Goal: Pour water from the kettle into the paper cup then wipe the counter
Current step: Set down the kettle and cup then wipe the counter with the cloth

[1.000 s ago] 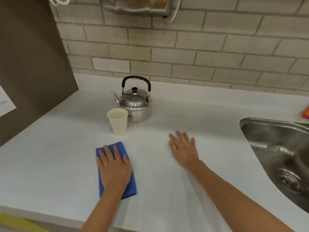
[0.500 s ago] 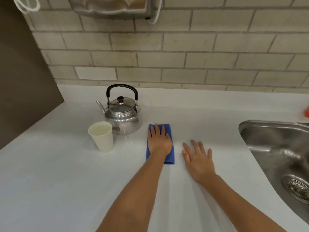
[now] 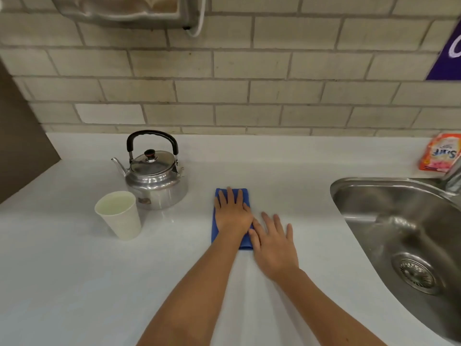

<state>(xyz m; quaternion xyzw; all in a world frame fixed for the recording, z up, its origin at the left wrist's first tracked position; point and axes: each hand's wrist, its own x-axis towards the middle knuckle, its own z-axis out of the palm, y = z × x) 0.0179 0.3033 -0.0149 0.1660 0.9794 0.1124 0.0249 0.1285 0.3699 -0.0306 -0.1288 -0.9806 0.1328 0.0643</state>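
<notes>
A steel kettle (image 3: 156,178) with a black handle stands on the white counter (image 3: 74,270) at the back left. A white paper cup (image 3: 119,216) with water in it stands just in front of the kettle, to its left. My left hand (image 3: 233,213) lies flat, fingers spread, pressing a folded blue cloth (image 3: 215,228) onto the counter right of the kettle. Beside it, my right hand (image 3: 274,243) rests flat on the counter, its thumb side touching the cloth's right edge.
A steel sink (image 3: 404,236) with a drain takes up the right side, a tap base at its far corner. An orange packet (image 3: 440,152) leans against the brick wall behind it. A brown panel (image 3: 22,136) borders the counter's left end.
My left hand swept the blue cloth from the near left, in front of the cup, to the right of the kettle. It now sits close against my right hand.
</notes>
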